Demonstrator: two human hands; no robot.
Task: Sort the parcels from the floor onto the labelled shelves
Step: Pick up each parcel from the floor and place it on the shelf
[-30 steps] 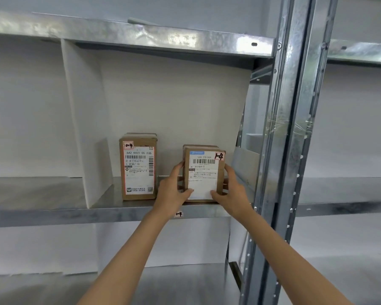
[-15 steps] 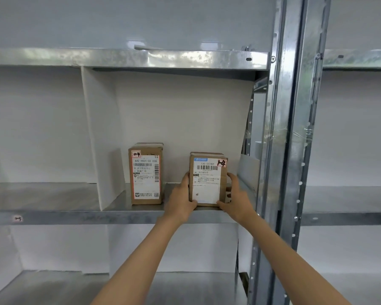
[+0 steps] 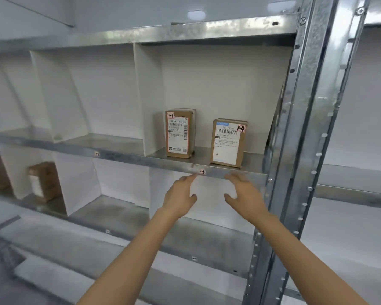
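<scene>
Two boxes marked 1-4 stand upright just above the 1-4 shelf tag (image 3: 202,171): the taller parcel (image 3: 179,134) up-left, my latest parcel (image 3: 228,143) up-right. Half a second ago I gripped that one. Now my left hand (image 3: 180,198) and right hand (image 3: 244,198) hover just below the tag, fingers spread, empty. The blurry brown boxes (image 3: 43,181) far down-left are probably sorted already. The floor's out of view, so what's left is unknown.

Open room is lying between the left parcel (image 3: 179,134) and right parcel (image 3: 228,144) at the shelf's (image 3: 163,165) front edge; divider (image 3: 150,106) and upright (image 3: 304,119) are blocking the sides.
</scene>
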